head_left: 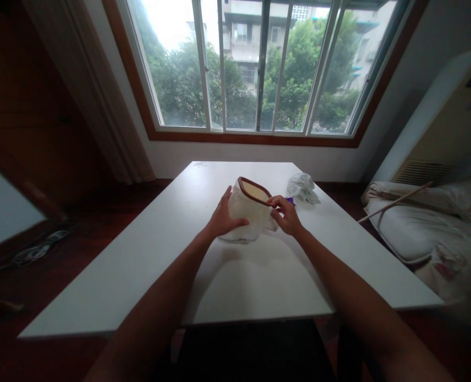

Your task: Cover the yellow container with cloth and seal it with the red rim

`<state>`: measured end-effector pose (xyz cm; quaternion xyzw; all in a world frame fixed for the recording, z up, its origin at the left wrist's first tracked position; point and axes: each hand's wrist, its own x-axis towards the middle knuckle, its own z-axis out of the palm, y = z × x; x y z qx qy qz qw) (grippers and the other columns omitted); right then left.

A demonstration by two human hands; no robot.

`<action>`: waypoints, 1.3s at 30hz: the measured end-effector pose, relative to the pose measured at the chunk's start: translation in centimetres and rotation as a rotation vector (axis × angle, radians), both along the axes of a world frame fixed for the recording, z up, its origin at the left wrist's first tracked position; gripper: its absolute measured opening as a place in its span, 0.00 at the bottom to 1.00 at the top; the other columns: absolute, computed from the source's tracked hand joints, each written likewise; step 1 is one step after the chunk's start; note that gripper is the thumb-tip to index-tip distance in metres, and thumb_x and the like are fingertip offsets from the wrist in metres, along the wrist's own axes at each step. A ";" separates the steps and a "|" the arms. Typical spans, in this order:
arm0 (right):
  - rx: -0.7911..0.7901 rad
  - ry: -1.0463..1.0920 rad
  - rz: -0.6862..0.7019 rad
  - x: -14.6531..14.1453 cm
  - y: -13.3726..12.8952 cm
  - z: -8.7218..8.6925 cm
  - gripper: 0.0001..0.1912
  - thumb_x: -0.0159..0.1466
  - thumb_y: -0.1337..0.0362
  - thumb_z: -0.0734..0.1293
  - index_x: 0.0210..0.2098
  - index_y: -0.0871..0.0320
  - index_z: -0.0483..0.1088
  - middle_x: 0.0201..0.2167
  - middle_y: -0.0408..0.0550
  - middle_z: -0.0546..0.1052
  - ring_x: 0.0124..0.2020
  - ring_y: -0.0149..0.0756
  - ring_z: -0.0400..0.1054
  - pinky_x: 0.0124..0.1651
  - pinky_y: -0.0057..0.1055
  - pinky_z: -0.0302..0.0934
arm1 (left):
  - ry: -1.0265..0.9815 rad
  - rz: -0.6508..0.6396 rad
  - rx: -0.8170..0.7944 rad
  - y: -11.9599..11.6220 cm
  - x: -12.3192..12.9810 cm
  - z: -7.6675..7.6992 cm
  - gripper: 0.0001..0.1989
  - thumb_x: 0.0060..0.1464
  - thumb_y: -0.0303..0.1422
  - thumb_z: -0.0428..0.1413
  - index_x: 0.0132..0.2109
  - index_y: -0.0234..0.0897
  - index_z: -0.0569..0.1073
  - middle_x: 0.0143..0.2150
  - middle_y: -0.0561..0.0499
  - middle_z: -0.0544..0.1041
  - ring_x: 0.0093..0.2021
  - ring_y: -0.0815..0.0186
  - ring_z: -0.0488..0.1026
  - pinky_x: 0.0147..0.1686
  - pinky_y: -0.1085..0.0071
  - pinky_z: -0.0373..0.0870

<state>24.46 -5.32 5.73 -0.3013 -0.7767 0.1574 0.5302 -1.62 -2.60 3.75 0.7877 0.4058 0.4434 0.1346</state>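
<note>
Head view: I register the bin (255,190) tilted over the white table (139,254), between the hands. My left hand (224,216) spreads wide against its side, thumb across the front; my right hand (286,215) closes narrow, fingers pinching the rim (255,198). The rim is brown, a rounded rectangle; thin, wrinkled, translucent plastic (243,218) covers the wall. A crumpled white bag (302,187) lies beyond, to the right.

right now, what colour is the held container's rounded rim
The rounded rim is reddish brown, clearest in head view.
</note>
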 end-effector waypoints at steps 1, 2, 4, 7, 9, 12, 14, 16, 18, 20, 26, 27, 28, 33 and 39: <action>-0.006 0.004 -0.007 0.1 0.1 0.0 0.15 0.68 0.50 0.62 0.36 0.55 0.66 0.41 0.50 0.74 0.40 0.36 0.70 0.34 0.29 0.68 | -0.004 -0.011 -0.023 0.0 0.0 0.1 0.67 0.38 0.54 0.68 0.73 0.40 0.36 0.71 0.36 0.54 0.70 0.44 0.55 0.65 0.49 0.59; -0.007 0.006 -0.018 0.2 0.2 0.1 0.16 0.68 0.50 0.61 0.36 0.56 0.67 0.40 0.50 0.74 0.39 0.36 0.70 0.33 0.28 0.67 | -0.009 -0.012 -0.038 0.0 0.0 0.1 0.67 0.37 0.53 0.68 0.73 0.40 0.37 0.70 0.35 0.55 0.69 0.44 0.56 0.65 0.49 0.60; -0.001 0.003 -0.037 0.3 0.3 0.1 0.18 0.69 0.49 0.61 0.35 0.56 0.70 0.39 0.50 0.75 0.39 0.36 0.70 0.32 0.28 0.66 | -0.014 -0.002 -0.041 0.0 0.0 0.2 0.67 0.37 0.52 0.69 0.73 0.40 0.38 0.70 0.34 0.56 0.68 0.44 0.57 0.65 0.49 0.60; -0.012 0.007 -0.052 0.4 0.5 0.3 0.19 0.69 0.48 0.61 0.34 0.57 0.71 0.36 0.49 0.75 0.36 0.35 0.69 0.32 0.28 0.63 | -0.019 -0.001 0.006 -0.1 0.1 0.2 0.65 0.37 0.51 0.69 0.73 0.41 0.40 0.70 0.35 0.55 0.68 0.45 0.57 0.65 0.49 0.59; -0.044 0.024 -0.063 0.5 0.5 0.4 0.20 0.68 0.48 0.61 0.33 0.58 0.72 0.31 0.47 0.75 0.32 0.33 0.67 0.32 0.28 0.61 | -0.026 -0.013 0.044 0.0 0.2 0.3 0.64 0.37 0.50 0.70 0.72 0.41 0.42 0.71 0.37 0.54 0.68 0.45 0.56 0.64 0.48 0.59; -0.088 0.044 -0.074 0.6 0.5 0.6 0.22 0.68 0.47 0.61 0.32 0.59 0.72 0.26 0.44 0.72 0.27 0.31 0.64 0.31 0.28 0.59 | -0.025 -0.024 0.076 -0.1 0.2 0.4 0.62 0.37 0.49 0.70 0.72 0.41 0.44 0.70 0.37 0.55 0.68 0.44 0.57 0.64 0.45 0.58; -0.080 0.034 -0.076 0.7 0.4 0.7 0.21 0.68 0.48 0.62 0.31 0.59 0.72 0.25 0.44 0.71 0.27 0.31 0.64 0.30 0.28 0.58 | -0.017 -0.027 0.089 -0.2 0.3 0.5 0.61 0.38 0.49 0.70 0.72 0.40 0.46 0.69 0.37 0.56 0.68 0.44 0.57 0.65 0.45 0.57; -0.066 0.016 -0.054 0.7 0.3 0.8 0.19 0.67 0.49 0.64 0.30 0.59 0.72 0.28 0.46 0.73 0.30 0.32 0.66 0.30 0.27 0.59 | -0.011 -0.029 0.100 -0.3 0.3 0.6 0.60 0.38 0.50 0.69 0.71 0.39 0.47 0.68 0.36 0.58 0.67 0.43 0.57 0.65 0.44 0.58; -0.069 0.007 -0.019 0.6 0.3 0.8 0.17 0.65 0.51 0.66 0.30 0.58 0.72 0.32 0.48 0.75 0.32 0.33 0.68 0.31 0.27 0.61 | -0.010 -0.034 0.094 -0.4 0.2 0.6 0.60 0.38 0.50 0.69 0.71 0.39 0.48 0.67 0.36 0.59 0.67 0.42 0.58 0.64 0.45 0.58; -0.086 0.011 0.001 0.6 0.3 0.7 0.15 0.64 0.52 0.68 0.30 0.58 0.73 0.34 0.49 0.76 0.34 0.34 0.70 0.31 0.27 0.63 | -0.020 -0.051 0.065 -0.4 0.1 0.4 0.59 0.39 0.50 0.69 0.71 0.38 0.48 0.67 0.35 0.59 0.66 0.42 0.59 0.64 0.45 0.59; -0.124 0.039 0.021 0.8 0.7 0.5 0.15 0.64 0.54 0.68 0.28 0.59 0.73 0.33 0.49 0.76 0.33 0.33 0.69 0.30 0.26 0.61 | -0.034 -0.087 -0.030 0.0 -0.2 -0.2 0.61 0.39 0.49 0.69 0.72 0.40 0.45 0.69 0.35 0.55 0.67 0.42 0.58 0.64 0.44 0.59; -0.129 0.045 0.022 0.9 0.8 0.5 0.15 0.64 0.54 0.67 0.28 0.59 0.73 0.32 0.49 0.76 0.33 0.33 0.69 0.30 0.26 0.60 | -0.033 -0.088 -0.040 0.1 -0.1 -0.2 0.62 0.38 0.48 0.70 0.72 0.40 0.44 0.70 0.35 0.55 0.68 0.42 0.57 0.64 0.44 0.58; -0.138 0.052 0.022 0.9 0.8 0.5 0.15 0.64 0.54 0.67 0.28 0.59 0.73 0.32 0.48 0.76 0.32 0.33 0.68 0.30 0.26 0.60 | -0.033 -0.093 -0.048 0.1 -0.1 -0.2 0.62 0.38 0.48 0.70 0.72 0.39 0.44 0.70 0.35 0.55 0.68 0.43 0.57 0.64 0.44 0.58; -0.213 0.157 0.017 0.7 0.7 0.7 0.16 0.60 0.52 0.70 0.26 0.59 0.74 0.29 0.46 0.77 0.31 0.33 0.68 0.33 0.29 0.60 | -0.032 -0.111 -0.033 -0.1 0.2 0.2 0.61 0.38 0.47 0.70 0.72 0.40 0.45 0.70 0.36 0.56 0.68 0.44 0.57 0.65 0.45 0.58; -0.228 0.326 -0.071 1.0 0.6 1.5 0.20 0.60 0.47 0.69 0.26 0.59 0.73 0.23 0.42 0.73 0.21 0.27 0.61 0.24 0.25 0.54 | 0.040 -0.055 0.088 -0.5 0.4 0.8 0.61 0.38 0.49 0.70 0.72 0.40 0.45 0.69 0.37 0.57 0.68 0.45 0.57 0.66 0.47 0.57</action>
